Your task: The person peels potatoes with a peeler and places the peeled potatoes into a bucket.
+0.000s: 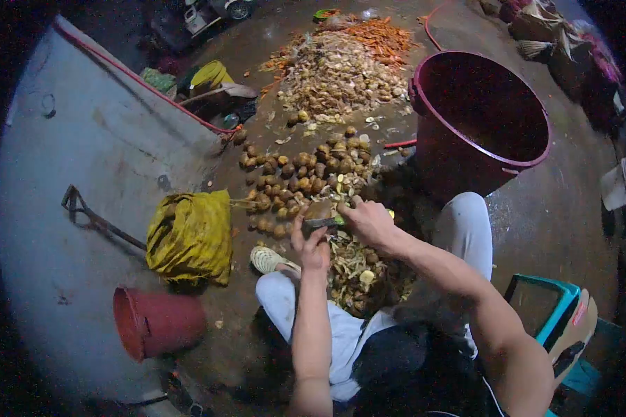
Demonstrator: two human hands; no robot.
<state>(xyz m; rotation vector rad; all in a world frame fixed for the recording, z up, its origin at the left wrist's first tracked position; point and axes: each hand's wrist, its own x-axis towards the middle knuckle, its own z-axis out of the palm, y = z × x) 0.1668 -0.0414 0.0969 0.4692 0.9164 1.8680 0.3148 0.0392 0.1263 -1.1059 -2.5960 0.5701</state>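
Note:
My left hand point(314, 251) is closed around a round brown root vegetable point(318, 209), thumb and fingers on its near side. In my right hand point(370, 224) is a knife point(320, 223) with a green-yellow handle, its flat grey blade lying against the vegetable's near side. Below both hands, between my legs, lies a heap of pale peelings point(358, 267). Just beyond them, many unpeeled brown root vegetables point(302, 174) are spread over the wet floor. The vegetable's exact kind is hard to make out.
A large dark red tub point(442, 149) stands at the right. Farther off is a heap of pale pieces point(341, 73) beside orange peelings point(379, 38). To the left are a yellow sack point(191, 236), a red bucket point(167, 323) and a long-handled tool point(104, 222). A red hose point(146, 87) runs behind.

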